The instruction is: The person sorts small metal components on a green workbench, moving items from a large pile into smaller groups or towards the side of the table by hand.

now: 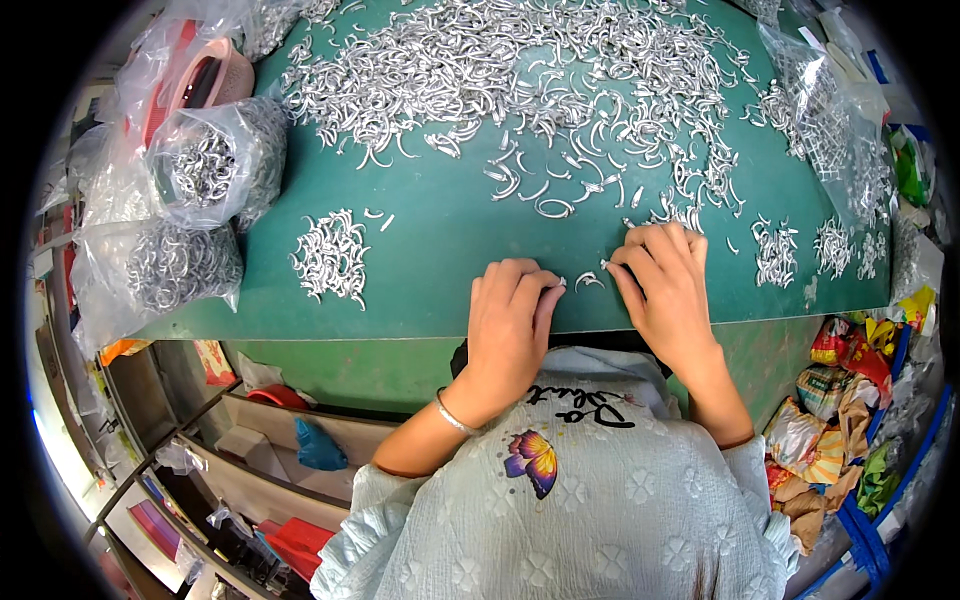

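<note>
My left hand (506, 318) is closed in a pinch near the table's front edge, a tiny silver metal piece (562, 282) just showing at its fingertips. My right hand (664, 285) is bent with thumb and forefinger together; another small silver bit (604, 264) shows at their tips. Between the hands lies a loose curved silver metal piece (589, 280). Just beyond my right fingers is a small cluster of such pieces (680, 213), partly hidden by the hand. A large spread heap of curved pieces (450, 75) covers the far part of the green table (420, 225).
A separate pile (331, 257) lies left. Smaller piles (775, 254) line the right side. Filled clear plastic bags (185, 265) and a pink basket (222, 75) stand at the left edge; another clear bag (825, 120) stands right. Colourful packages (810, 440) sit below the right edge.
</note>
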The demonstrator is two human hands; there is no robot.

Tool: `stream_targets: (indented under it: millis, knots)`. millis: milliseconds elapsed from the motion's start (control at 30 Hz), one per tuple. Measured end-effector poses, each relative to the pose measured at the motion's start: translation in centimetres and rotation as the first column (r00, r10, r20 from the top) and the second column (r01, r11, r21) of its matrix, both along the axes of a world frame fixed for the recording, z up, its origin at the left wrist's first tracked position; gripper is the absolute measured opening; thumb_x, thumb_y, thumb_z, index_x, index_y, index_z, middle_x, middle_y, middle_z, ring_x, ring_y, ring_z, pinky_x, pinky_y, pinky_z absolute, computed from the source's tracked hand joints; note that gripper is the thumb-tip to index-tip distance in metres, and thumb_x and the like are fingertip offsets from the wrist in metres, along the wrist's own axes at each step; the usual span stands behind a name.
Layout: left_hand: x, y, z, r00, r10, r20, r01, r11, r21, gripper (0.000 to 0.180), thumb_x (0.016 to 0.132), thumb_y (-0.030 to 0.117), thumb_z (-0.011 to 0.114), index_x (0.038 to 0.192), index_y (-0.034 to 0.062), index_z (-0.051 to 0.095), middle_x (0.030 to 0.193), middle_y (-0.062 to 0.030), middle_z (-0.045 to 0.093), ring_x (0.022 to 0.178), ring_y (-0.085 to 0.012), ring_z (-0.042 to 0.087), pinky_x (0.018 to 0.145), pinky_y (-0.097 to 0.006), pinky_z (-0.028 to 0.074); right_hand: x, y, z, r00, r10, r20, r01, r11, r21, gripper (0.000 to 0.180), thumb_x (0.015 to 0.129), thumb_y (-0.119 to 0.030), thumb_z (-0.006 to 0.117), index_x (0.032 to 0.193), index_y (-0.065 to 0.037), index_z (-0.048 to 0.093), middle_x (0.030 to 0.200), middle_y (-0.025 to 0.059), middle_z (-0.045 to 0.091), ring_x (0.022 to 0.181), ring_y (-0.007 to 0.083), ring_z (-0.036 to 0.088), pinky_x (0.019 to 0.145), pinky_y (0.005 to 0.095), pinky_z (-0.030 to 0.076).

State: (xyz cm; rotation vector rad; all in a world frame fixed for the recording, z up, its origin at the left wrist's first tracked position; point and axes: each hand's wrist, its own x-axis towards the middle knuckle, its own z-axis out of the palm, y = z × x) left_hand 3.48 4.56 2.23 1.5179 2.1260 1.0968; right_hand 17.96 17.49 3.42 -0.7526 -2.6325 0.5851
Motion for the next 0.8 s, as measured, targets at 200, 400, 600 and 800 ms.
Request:
stream_targets:
  millis: [200,400,600,800]
  knots:
    - [0.6,2.0,-0.4,0.999,0.036,-0.033,-0.033,0.997,0.07,0.027,0.078,0.001,0.072,0.104,0.0051,0.064,0.099,-0.0099,0.057,0.088,-0.0286,0.053,0.076,-0.038,0.04,0.5,-1.2,0.6,1.0,-0.015,0.017,0.015,1.0,-0.006,0.019,0.078,-0.01,0.073,0.094,-0.005,0.063,0.094,0.0051,0.056,0.089,0.0243,0.051,0.08,0.0391,0.034]
    - [1.0,1.2,0.0,0.993,-0.083,-0.082,0.081,0.996,-0.03,0.03,0.076,0.001,0.073,0.105,0.0066,0.065,0.1,-0.0076,0.055,0.089,-0.0274,0.051,0.075,-0.039,0.037,0.5,-1.4,0.0,1.0,0.016,0.016,-0.015,0.999,-0.052,0.024,0.076,-0.009,0.074,0.097,-0.005,0.062,0.095,0.0055,0.057,0.088,0.0248,0.052,0.08,0.0391,0.035]
    - [0.0,-0.4,0.5,0.997,-0.001,-0.08,-0.002,0.999,-0.048,0.024,0.076,-0.002,0.072,0.097,0.006,0.063,0.097,-0.0084,0.055,0.088,-0.0277,0.052,0.076,-0.039,0.037,0.8,-0.9,0.1,0.999,0.028,-0.035,-0.031,0.995,-0.096,0.021,0.076,-0.005,0.073,0.095,-0.005,0.063,0.09,0.0066,0.057,0.085,0.0251,0.053,0.078,0.0376,0.035]
    - [-1.0,-1.9,-0.2,0.987,0.115,-0.113,-0.121,0.991,-0.053,0.022,0.079,0.001,0.07,0.099,0.0054,0.062,0.098,-0.0086,0.056,0.089,-0.0282,0.052,0.074,-0.039,0.037,-0.8,-1.3,0.1,0.983,0.113,-0.143,-0.137,0.975,-0.173,0.017,0.077,0.002,0.066,0.093,-0.003,0.063,0.089,0.0073,0.058,0.085,0.0251,0.054,0.077,0.0369,0.037]
